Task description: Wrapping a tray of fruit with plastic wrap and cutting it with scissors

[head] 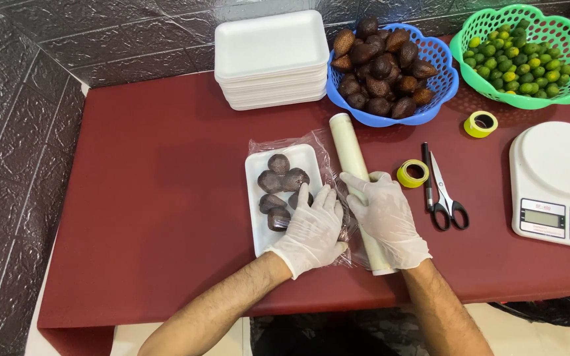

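Note:
A white foam tray (259, 223) with several dark brown scaly fruits (278, 183) lies on the red table, under clear cling film (322, 150). My left hand (311, 229), in a white glove, lies flat on the film over the tray's right side. My gloved right hand (386, 215) rests on the cling film roll (351, 152), which lies lengthwise just right of the tray. Fingers of both hands are spread.
A stack of white foam trays (270, 60) stands at the back. A blue basket (441, 79) holds brown fruits, a green basket (555, 26) holds small limes. Two yellow tape rolls (413, 173), (481, 124), scissors (446, 198), a pen and a white kitchen scale (555, 181) lie right.

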